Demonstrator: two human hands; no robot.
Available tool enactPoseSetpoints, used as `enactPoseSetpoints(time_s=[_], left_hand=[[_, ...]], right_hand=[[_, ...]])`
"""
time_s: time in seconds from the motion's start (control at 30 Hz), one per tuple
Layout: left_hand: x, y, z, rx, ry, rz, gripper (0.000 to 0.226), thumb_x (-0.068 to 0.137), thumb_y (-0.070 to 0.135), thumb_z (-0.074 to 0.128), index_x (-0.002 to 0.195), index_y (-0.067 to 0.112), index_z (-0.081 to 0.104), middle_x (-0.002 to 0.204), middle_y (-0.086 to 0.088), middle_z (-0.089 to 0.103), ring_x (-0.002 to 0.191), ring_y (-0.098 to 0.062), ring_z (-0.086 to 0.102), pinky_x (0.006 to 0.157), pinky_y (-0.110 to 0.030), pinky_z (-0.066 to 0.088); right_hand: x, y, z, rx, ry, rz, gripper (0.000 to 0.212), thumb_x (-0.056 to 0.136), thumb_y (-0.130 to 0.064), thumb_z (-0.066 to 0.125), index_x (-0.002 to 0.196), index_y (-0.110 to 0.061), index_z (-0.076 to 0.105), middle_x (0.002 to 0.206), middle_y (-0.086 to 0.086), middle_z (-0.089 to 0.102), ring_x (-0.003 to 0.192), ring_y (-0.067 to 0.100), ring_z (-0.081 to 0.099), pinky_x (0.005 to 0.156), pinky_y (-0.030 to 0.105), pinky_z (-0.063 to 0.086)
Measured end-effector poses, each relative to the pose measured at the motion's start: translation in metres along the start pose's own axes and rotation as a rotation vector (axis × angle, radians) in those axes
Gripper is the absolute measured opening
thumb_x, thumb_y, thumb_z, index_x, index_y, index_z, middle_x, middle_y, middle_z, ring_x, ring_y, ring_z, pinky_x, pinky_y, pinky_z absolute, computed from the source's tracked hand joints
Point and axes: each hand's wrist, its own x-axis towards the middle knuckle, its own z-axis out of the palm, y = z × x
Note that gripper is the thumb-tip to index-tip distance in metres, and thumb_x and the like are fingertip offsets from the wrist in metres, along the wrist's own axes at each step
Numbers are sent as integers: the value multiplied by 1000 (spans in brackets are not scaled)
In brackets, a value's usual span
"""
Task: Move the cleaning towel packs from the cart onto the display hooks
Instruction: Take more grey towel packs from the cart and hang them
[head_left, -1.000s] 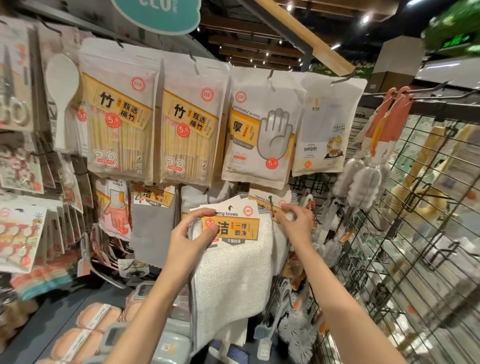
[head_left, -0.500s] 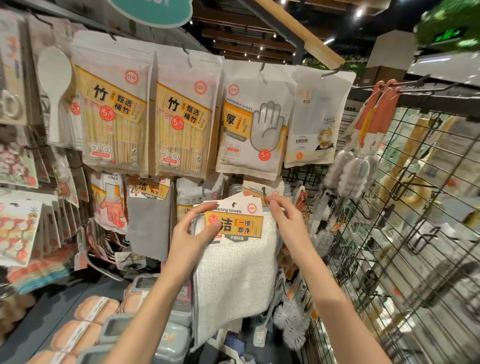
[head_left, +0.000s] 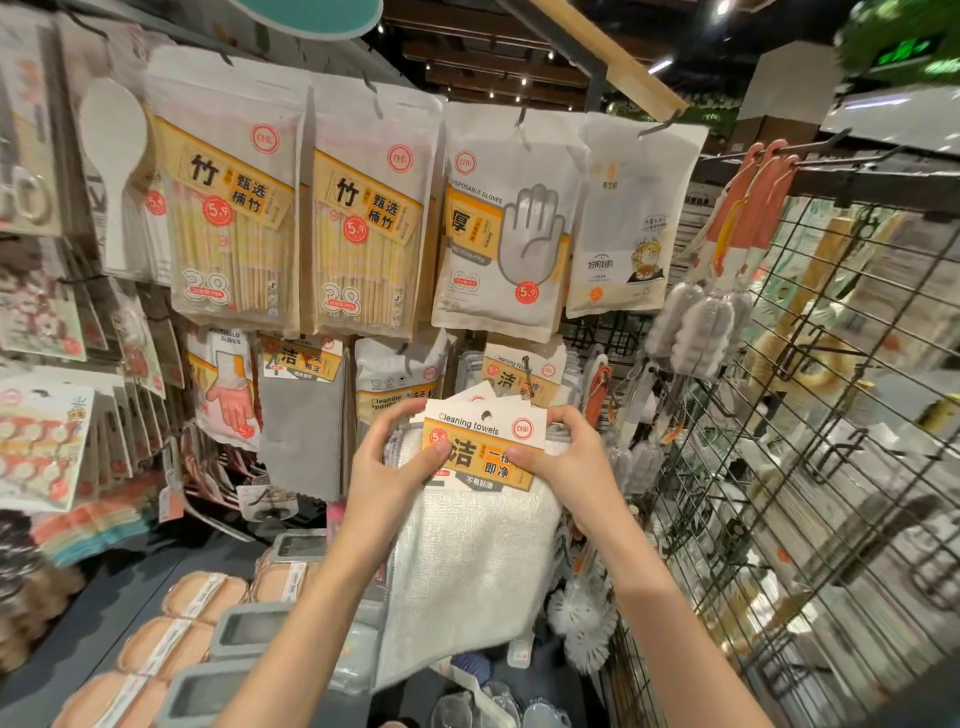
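Head view: our left hand (head_left: 387, 480) and right hand (head_left: 563, 462) both pinch the cleaning towel pack (head_left: 480, 545) by its header card; hung pack (head_left: 522, 374) just beyond.

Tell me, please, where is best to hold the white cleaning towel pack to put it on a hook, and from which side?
Probably by the stiff card header, one grip at each side edge, coming from the front. The left hand and right hand already pinch it so. This leaves the hang hole at the top free, and the soft towel hangs limp below.
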Motion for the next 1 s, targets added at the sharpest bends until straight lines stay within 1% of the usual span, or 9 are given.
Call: enactPoseSetpoints(time_s=[0.13,0.3,0.4,0.47,0.57,0.67,0.8,0.9,1.0], left_hand=[[-5,-2,3,44,8,20,40,79,6,73,109,29,62,115,18,60,113,-11,58,79,-24,55],[-6,-5,5,136,-5,61,30,79,15,74,99,31,61,109,10,65,109,-14,59,92,-43,51],[-8,-3,5,139,-53,65,28,76,30,77,99,27,60,108,3,66,107,-18,61,90,-44,52],[-8,-2,3,181,-110,39,33,74,43,76,102,34,60,112,11,65,110,-11,58,98,-46,46],[-11,-3,2,214,-141,-43,37,77,35,75,110,38,57,116,25,58,116,4,47,107,-42,37],[-13,-5,3,217,-106,-67,41,75,32,76,110,40,58,122,19,58,119,-5,50,107,-43,38],[-16,-7,4,146,-42,-99,40,71,32,81,104,40,61,117,18,61,116,-10,55,103,-47,42],[-14,-7,0,133,-10,-80,34,74,25,79,100,39,61,113,25,59,118,-7,52,105,-45,39],[-9,-4,-5,129,13,-76,34,75,22,79,100,37,62,115,23,58,119,-11,52,96,-36,46]], right_hand=[[-2,6,-5,-22,55,18,35,65,-9,83,87,-21,58,101,-3,69,95,19,67,85,44,54],[-5,7,-11,-8,88,4,32,66,-7,82,81,-19,56,96,-3,70,95,21,66,85,47,54],[-6,9,-16,10,102,1,33,68,-7,81,82,-21,55,101,1,68,99,25,65,85,48,54],[-7,9,-20,29,107,-7,32,71,-5,78,83,-22,54,104,5,66,97,24,66,83,47,55],[-9,7,-24,63,92,-37,31,75,-1,74,84,-19,50,103,5,65,92,20,67,76,36,58],[-12,6,-26,81,66,-58,28,77,-1,71,87,-17,51,103,2,65,91,16,67,70,26,57],[-12,7,-26,90,94,-72,28,77,-2,72,92,-15,52,103,2,64,96,21,65,73,28,57],[-8,9,-28,81,132,-72,29,78,-4,72,92,-18,51,102,2,64,99,25,64,81,38,56],[-1,14,-31,57,156,-52,31,77,-7,73,91,-23,51,107,6,64,102,27,63,86,46,54]])
